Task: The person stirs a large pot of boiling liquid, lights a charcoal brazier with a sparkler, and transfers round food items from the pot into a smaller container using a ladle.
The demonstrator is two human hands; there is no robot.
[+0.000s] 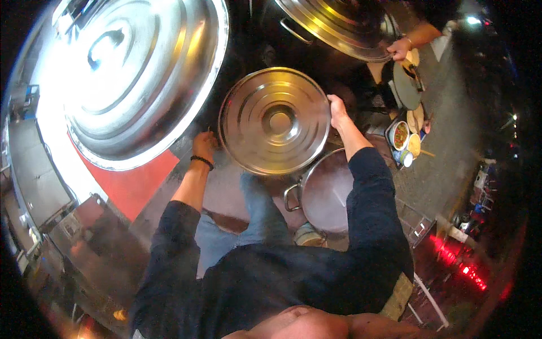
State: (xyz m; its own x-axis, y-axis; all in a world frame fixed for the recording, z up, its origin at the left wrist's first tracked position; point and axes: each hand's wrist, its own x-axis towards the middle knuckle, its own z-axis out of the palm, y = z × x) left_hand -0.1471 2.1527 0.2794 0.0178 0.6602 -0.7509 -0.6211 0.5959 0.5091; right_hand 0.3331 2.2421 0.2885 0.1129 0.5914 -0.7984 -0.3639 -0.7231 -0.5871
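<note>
My right hand (337,111) grips the right rim of a round stainless steel lid or pan (254,140) with ringed ridges, held out in front of me. Close by its left rim is my left hand (204,146), fingers curled, a dark beaded bracelet at the wrist. Whether those fingers touch the rim or pinch something small is unclear. Below and right stands a large steel pot (315,190) with a looped side handle, its inside hazy and its right part hidden behind my right arm.
A very large domed metal lid (169,84) fills the upper left. Another person's hand (398,50) holds the rim of a wide steel vessel (330,31). To the right are a bowl of chopped food (400,135), a can (405,159) and a round grey board (407,87).
</note>
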